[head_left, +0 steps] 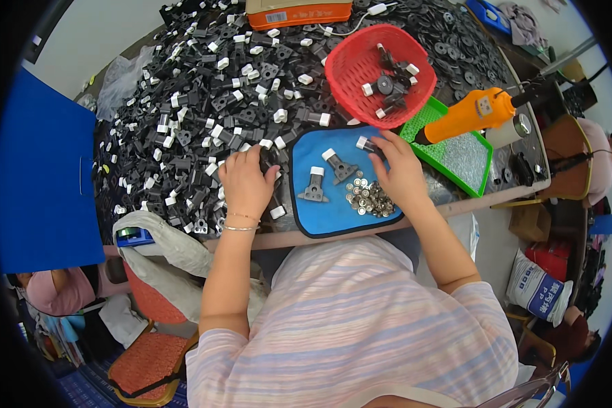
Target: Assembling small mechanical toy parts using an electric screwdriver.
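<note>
My left hand (246, 182) is at the edge of the heap, its fingers closed round a dark plastic part (268, 159), mostly hidden by them. Over the right side of the blue mat (306, 216), my right hand (402, 173) grips a black plastic fitting (370, 145) with a white end. Two similar grey-black fittings with white caps lie on the mat between my hands: one nearer the left (313, 187), one nearer the middle (339, 167). Beside my right wrist, a pile of small round metal pieces (368, 199) rests on the mat.
Loose black-and-white fittings (204, 102) cover the table's left and middle. Beyond the mat stands a red basket (340, 75) holding several parts. An orange power tool (472, 114) hangs over a green tray (481, 183) at right. An orange box (299, 13) sits at the back.
</note>
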`<state>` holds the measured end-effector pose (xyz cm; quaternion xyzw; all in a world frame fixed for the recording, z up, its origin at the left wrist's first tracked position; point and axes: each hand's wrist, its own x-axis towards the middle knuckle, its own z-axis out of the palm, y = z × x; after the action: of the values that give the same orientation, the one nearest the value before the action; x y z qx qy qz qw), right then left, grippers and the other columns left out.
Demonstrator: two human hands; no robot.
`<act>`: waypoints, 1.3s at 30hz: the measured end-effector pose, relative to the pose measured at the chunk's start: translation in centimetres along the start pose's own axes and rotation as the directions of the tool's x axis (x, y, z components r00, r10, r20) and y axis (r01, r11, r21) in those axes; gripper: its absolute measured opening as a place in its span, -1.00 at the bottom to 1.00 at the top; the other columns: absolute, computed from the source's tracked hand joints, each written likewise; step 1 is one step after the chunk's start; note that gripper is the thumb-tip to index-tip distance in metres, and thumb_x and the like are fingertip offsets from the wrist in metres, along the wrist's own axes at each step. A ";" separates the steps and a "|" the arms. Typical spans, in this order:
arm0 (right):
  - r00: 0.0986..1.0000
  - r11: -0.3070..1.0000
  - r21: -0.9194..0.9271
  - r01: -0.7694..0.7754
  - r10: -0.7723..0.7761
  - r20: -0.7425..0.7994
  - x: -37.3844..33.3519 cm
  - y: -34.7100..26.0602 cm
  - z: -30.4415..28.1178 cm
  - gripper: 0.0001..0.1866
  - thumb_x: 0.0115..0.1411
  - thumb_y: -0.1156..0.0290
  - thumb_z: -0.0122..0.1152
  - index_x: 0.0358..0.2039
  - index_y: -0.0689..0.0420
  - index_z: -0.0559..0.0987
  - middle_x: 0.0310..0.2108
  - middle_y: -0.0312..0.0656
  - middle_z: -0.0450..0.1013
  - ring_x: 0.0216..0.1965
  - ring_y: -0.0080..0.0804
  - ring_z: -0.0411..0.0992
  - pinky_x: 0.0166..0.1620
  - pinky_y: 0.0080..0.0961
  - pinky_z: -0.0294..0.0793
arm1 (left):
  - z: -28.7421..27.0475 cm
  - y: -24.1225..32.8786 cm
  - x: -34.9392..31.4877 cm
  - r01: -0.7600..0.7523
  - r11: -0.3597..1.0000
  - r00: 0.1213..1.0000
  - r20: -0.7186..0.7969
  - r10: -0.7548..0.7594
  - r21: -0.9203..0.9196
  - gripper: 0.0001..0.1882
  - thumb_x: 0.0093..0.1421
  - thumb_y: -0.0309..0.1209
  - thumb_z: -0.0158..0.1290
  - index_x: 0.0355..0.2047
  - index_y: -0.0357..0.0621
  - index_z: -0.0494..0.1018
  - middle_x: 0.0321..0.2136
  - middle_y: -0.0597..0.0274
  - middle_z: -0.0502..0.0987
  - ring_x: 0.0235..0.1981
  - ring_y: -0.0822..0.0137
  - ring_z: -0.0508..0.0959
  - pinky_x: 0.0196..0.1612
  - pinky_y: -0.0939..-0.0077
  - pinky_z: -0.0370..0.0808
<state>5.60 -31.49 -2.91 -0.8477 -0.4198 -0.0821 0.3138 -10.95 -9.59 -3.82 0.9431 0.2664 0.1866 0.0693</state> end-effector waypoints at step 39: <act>0.893 0.929 0.133 0.347 -0.370 0.257 2.1 -4.3 3.3 -0.67 -0.11 0.45 0.27 -0.23 -0.04 0.56 -0.13 -0.30 0.40 0.00 -0.33 0.31 0.12 -0.16 0.13 | -2.9 1.1 -6.5 0.032 0.983 0.975 0.223 0.009 -0.182 -0.79 -0.07 -0.51 0.10 -0.40 -0.27 0.34 -0.46 -0.01 0.42 -0.38 0.00 0.45 -0.31 0.21 0.42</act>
<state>3.24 -26.15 -2.63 -0.7448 -0.6117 -0.0013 0.2666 -16.70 -13.89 -2.91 0.9460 0.2439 0.1032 0.1870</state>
